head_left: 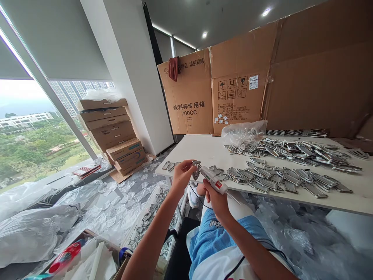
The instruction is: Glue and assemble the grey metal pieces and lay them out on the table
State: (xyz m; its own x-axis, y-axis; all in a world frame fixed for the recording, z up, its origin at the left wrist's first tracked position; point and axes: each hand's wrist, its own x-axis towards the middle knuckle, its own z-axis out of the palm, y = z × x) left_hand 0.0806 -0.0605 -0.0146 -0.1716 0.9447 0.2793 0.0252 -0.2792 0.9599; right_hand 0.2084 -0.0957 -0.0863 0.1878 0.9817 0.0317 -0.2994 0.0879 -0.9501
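Observation:
My left hand [183,175] pinches a small silver frame-shaped piece [196,170] upright near the table's front edge. Closed round a white glue gun [214,179] with a red part is my right hand [217,200]. The gun's thin tip points up and left, close to the held piece; whether they touch I cannot tell. A thin pale stick [234,198] sticks out behind the gun. Several similar silver pieces [262,177] lie loose on the table to the right, and a few more [169,166] rest left of my left hand.
The white table [192,146] bears a larger heap of pieces [300,151] and a clear plastic bag [244,131]. Tall cardboard [239,74] stands behind it. Below left is a crate [142,225] of pieces. Plastic bags [107,210] litter the floor near stacked boxes [110,130].

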